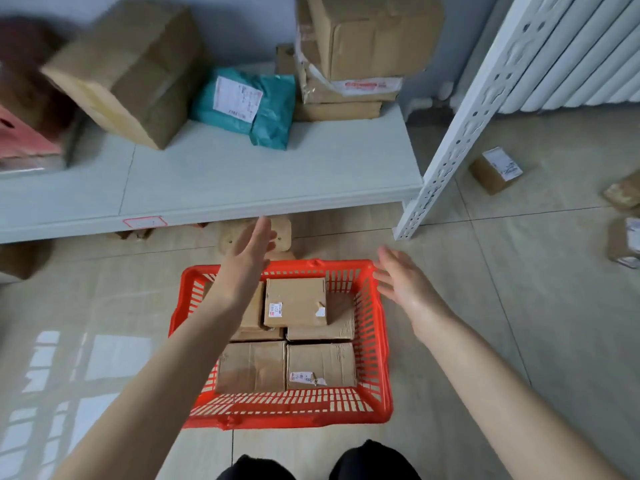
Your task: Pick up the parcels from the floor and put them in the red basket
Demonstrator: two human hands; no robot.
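One parcel (282,232) lies half hidden behind left hand (247,254)

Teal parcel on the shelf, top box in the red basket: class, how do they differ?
The teal parcel is a soft, crumpled bag; the top box is stiff brown cardboard. The teal parcel lies on the shelf; the top box rests on other boxes in the red basket. Both carry labels.

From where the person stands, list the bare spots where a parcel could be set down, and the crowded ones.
Free: the shelf's front strip, before the big box and teal mailer; floor tiles left of the red basket; tiles between basket and the small floor parcel. Crowded: the basket, packed with boxes; the shelf's back right stack.
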